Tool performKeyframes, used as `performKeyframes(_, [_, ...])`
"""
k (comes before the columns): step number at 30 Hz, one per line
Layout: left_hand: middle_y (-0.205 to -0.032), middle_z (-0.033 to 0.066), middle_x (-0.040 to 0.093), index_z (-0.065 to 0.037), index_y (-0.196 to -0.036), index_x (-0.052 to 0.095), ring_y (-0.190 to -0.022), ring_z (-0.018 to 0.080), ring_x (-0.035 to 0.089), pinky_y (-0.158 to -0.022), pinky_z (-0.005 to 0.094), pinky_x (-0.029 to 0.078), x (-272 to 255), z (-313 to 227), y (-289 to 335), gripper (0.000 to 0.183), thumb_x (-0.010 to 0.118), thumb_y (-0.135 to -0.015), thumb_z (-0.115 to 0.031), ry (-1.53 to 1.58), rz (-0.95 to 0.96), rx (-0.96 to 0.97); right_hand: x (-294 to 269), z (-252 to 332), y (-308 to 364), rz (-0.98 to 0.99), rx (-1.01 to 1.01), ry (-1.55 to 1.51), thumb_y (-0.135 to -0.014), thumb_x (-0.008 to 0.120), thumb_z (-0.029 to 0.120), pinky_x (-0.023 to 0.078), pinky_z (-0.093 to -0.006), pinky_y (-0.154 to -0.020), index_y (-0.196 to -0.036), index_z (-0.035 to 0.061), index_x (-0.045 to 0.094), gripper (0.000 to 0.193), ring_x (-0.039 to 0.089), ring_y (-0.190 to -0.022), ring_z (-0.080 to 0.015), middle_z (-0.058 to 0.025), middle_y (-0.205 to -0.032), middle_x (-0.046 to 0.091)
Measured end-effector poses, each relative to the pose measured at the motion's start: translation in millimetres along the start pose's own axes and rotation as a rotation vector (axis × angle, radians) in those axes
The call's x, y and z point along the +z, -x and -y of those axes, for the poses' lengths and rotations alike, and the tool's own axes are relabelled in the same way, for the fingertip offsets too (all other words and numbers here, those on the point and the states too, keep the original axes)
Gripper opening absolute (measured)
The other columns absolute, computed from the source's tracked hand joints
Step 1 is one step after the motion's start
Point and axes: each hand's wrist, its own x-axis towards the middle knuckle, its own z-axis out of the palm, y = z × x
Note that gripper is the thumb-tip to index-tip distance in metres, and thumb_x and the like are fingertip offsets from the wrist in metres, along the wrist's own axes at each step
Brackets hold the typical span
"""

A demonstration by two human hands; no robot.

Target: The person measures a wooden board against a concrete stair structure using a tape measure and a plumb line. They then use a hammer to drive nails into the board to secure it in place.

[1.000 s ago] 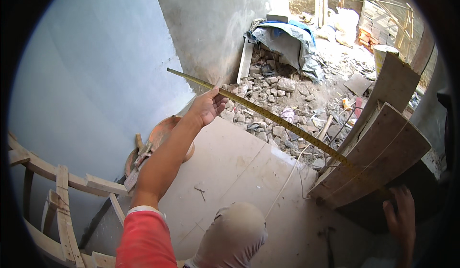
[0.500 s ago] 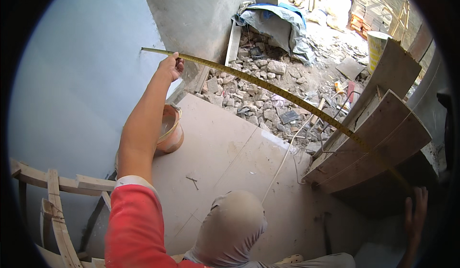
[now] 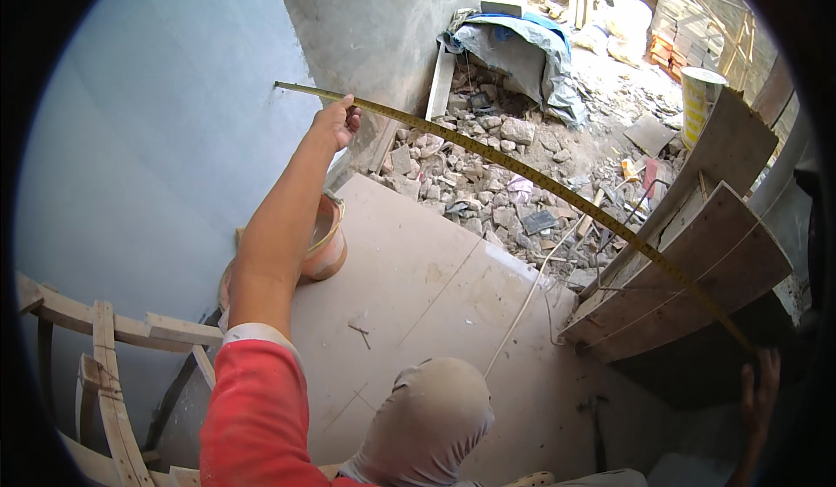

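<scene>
A yellow tape measure (image 3: 540,178) stretches across the view, from the pale wall on the left down to the dark corner at lower right. My left hand (image 3: 335,124) pinches its blade a short way from the tip, which meets the wall. The tape's far end runs in between the thumb and raised fingers of my right hand (image 3: 760,391), which is in shadow; no tape case can be made out there. Below the tape on the right lean curved wooden boards (image 3: 684,269). My bent knee (image 3: 427,422) in grey-beige trousers shows at the bottom.
An orange bucket (image 3: 329,256) stands beneath my left forearm. A hammer (image 3: 596,426) lies on the tan board floor (image 3: 409,287). Broken rubble (image 3: 496,174) spreads beyond its edge, near a tarp-covered heap (image 3: 522,47). A curved wooden frame (image 3: 109,374) stands at lower left.
The whole view has shifted slightly, so everything sits a little farther right. Both hands stay at the tape, which remains stretched; the hammer by my knee shows more clearly.
</scene>
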Motion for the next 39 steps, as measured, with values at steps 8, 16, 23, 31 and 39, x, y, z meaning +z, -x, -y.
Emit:
performKeyframes(8, [-0.086,0.0062,0.061,-0.004,-0.098,0.061,-0.071,0.0153,0.06,-0.053,0.0231,0.052,13,1,-1,0.013,0.068,-0.1,-0.015,0.004,-0.007,0.005,-12,15,-5,-0.078,0.032,0.016,-0.107,0.056,0.02,0.028,-0.0457,-0.123,-0.145,0.001,0.053,0.043,0.034,-0.151,-0.039,-0.0258,-0.158,0.04])
performKeyframes(16, [-0.08,0.0055,0.063,-0.007,-0.096,0.062,-0.067,0.015,0.06,-0.054,0.0232,0.053,-2,3,-35,0.013,0.072,-0.098,-0.016,0.032,0.029,-0.001,-38,56,-14,-0.156,0.054,-0.03,-0.104,0.059,0.019,0.031,-0.0459,-0.12,-0.136,0.0,0.058,0.038,0.039,-0.146,-0.0414,-0.0269,-0.152,0.046])
performKeyframes(23, [-0.082,0.0038,0.065,-0.007,-0.095,0.064,-0.069,0.0126,0.061,-0.059,0.0208,0.053,-26,0,-83,0.016,0.075,-0.097,-0.019,0.004,0.063,-0.016,-63,95,-30,-0.295,-0.145,-0.158,-0.091,0.069,0.01,0.047,-0.0437,-0.093,-0.118,-0.0022,0.062,0.03,0.057,-0.105,-0.0371,-0.0193,-0.111,0.058])
performKeyframes(31, [-0.084,0.0041,0.066,-0.006,-0.096,0.063,-0.074,0.0136,0.065,-0.059,0.0205,0.054,-28,3,-101,0.017,0.074,-0.097,-0.019,0.022,0.073,-0.017,-67,110,-32,-0.374,-0.114,-0.132,-0.091,0.069,0.011,0.047,-0.0425,-0.092,-0.116,-0.0008,0.064,0.029,0.058,-0.104,-0.0355,-0.017,-0.109,0.06])
performKeyframes(39, [-0.084,0.0045,0.066,-0.005,-0.098,0.063,-0.074,0.0131,0.065,-0.059,0.0212,0.054,-32,1,-110,0.017,0.073,-0.098,-0.019,0.014,0.093,-0.021,-61,111,-33,-0.423,-0.09,-0.103,-0.091,0.069,0.011,0.047,-0.0436,-0.09,-0.115,-0.0014,0.065,0.027,0.058,-0.102,-0.0357,-0.0174,-0.107,0.061])
